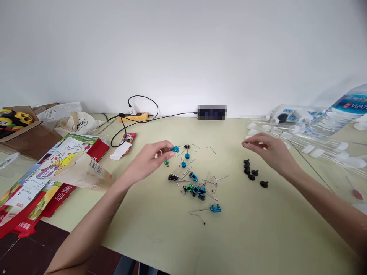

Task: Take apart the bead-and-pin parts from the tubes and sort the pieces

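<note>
Currently left hand (pixel 151 157) pinches a blue cap (pixel 175 149) just above the pale green desk (pixel 160 233), near the parts pile (pixel 197 188). Right hand (pixel 268 151): fingertips together, contents unclear, above black caps (pixel 250 171). White wall behind. Bottle (pixel 341 110) label cropped, unreadable.

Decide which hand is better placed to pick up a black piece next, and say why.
Right, probably. The right hand hangs close by the black pieces, while the left hand is farther off, its fingers busy pinching a blue piece.
</note>
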`<state>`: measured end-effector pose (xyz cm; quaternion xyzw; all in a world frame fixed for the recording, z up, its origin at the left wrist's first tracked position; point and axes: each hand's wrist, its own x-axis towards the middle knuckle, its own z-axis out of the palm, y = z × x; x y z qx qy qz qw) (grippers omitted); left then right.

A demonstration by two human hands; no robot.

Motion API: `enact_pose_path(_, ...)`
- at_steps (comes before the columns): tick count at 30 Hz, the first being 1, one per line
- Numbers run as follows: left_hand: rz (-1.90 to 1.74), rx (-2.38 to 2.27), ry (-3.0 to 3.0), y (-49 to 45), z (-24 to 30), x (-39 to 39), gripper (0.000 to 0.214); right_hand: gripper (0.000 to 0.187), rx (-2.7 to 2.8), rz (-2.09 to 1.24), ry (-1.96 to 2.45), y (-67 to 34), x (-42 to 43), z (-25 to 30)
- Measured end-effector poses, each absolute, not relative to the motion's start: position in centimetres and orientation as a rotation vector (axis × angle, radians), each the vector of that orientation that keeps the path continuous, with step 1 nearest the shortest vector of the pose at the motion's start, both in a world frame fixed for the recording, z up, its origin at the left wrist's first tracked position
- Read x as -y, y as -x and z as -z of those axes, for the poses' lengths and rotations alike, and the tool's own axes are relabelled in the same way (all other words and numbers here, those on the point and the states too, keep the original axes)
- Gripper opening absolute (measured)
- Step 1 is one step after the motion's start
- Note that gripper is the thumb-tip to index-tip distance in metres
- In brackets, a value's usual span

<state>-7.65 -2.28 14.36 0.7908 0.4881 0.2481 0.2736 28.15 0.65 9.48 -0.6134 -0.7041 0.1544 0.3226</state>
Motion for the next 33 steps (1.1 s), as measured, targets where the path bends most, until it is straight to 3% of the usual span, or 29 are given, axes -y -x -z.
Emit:
enact_pose_path(9,-0.083,-1.425,-2.404,8.6,-12.6,1.3,0.031,0.026,2.028,-0.488,1.820,-34.5,0.5,-4.3)
enact_pose_path(16,0.049,-1.509,-2.693,7.3,-7.4,1.0,0.021,0.027,2.358,0.113,1.439,-28.1,3.5,-7.4)
enact_pose_path(21,-0.147,-1.443,-2.951,6.7,-6.8,2.0,0.019,0.022,2.596,0.125,1.169,-21.7,5.8,-8.8)
enact_pose_path(27,-0.302,-1.265,-3.078,6.4,-6.9,3.6,0.028,0.020,2.614,-0.156,1.315,-16.5,4.0,-7.7)
enact_pose_path(33,-0.698,-1.255,-2.923,6.0,-6.8,4.0,0.027,0.013,2.647,-0.261,1.366,-12.8,1.4,-5.4)
